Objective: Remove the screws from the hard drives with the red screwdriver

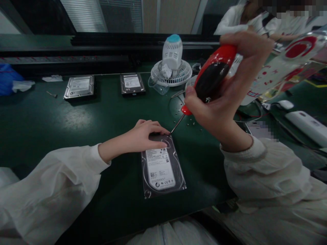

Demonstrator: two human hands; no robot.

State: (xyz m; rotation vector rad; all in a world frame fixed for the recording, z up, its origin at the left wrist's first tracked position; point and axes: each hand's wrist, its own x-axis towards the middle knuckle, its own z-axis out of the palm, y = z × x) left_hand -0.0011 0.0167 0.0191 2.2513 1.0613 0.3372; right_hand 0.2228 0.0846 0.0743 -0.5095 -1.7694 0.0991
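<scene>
A hard drive [161,166] with a white label lies flat on the dark green table [51,122] in front of me. My left hand [143,136] rests on its far end, fingers spread and pressing down. My right hand [224,92] grips a red and black screwdriver [211,76] held at a slant. Its thin metal tip [175,127] meets the drive's far right corner, next to my left fingertips.
Two more hard drives [79,87] [132,83] lie further back on the table. A small white fan [172,63] and a clear cup [158,85] stand behind. Tiny screws [190,123] are scattered by the screwdriver. Another person in white [255,17] sits at the back right.
</scene>
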